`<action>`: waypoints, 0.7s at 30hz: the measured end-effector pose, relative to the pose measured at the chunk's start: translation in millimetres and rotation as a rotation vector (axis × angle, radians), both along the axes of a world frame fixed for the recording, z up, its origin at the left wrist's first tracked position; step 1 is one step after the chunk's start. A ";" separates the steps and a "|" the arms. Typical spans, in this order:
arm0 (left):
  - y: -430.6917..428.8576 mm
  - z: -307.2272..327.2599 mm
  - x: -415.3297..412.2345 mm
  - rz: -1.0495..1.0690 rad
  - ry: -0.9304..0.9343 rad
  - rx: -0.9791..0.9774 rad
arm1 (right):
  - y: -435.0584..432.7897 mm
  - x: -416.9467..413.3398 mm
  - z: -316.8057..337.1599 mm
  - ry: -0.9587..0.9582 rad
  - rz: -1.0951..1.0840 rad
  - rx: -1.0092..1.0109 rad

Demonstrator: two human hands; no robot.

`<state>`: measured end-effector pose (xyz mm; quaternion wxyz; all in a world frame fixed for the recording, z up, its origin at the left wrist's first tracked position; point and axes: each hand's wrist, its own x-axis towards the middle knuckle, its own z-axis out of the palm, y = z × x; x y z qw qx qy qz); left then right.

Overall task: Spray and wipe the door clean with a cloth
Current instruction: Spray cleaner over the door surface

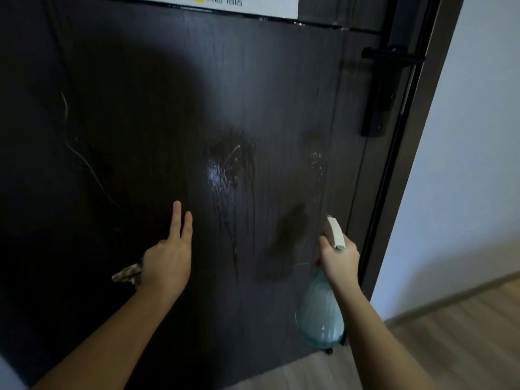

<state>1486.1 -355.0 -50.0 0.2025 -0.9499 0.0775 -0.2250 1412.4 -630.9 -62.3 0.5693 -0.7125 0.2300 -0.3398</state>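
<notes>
- The left hand point(166, 263), at 7 o'clock in the view, shows its back to the camera. Two fingers point(177, 218) point straight up side by side; the others are tucked out of sight.
- A crumpled, patterned cloth point(128, 275) is held under that hand and pokes out at the hand's 8 o'clock side. Whether the raised fingertips touch the door cannot be told.
- The right hand point(339, 258), at 5 o'clock, grips the neck of a spray bottle point(320, 313). Its white nozzle head point(334, 232) rises above the knuckles toward 12 o'clock, and the pale blue see-through body hangs below the wrist.
- A small black object point(328, 351) sits near the floor just under the bottle; it is too small to identify.
- The door point(126, 136) is dark with a wood grain and fills most of the view, close in front of both hands.
- A wet patch point(225, 170) glistens near the centre, with thin runs trailing down toward 6 o'clock between the two hands. A lighter spatter point(318, 161) lies toward 3 o'clock of it.
- Pale curved scratches point(90, 170) mark the door at 9 o'clock.
- A black lever handle point(385, 88) on a long plate sits at 2 o'clock, beside the dark door frame point(416, 136).
- A pale wall point(478, 136) stands at 3 o'clock and a light wood floor point(450, 347) lies at 4 o'clock.
- A white sign point(225, 2) at 12 o'clock carries a yellow block and the characters "美团·酒店", cut off at the top edge.
</notes>
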 end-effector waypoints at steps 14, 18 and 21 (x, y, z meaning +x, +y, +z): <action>4.0 -58.3 -9.1 0.019 0.080 0.067 | 21.5 -17.7 -93.6 0.186 0.032 0.077; 4.2 -66.0 -8.2 0.010 0.101 0.044 | 28.1 -19.2 -103.6 0.194 0.067 0.039; 7.6 -72.3 -7.9 -0.024 0.136 0.017 | 33.3 -19.0 -107.9 0.172 0.074 0.040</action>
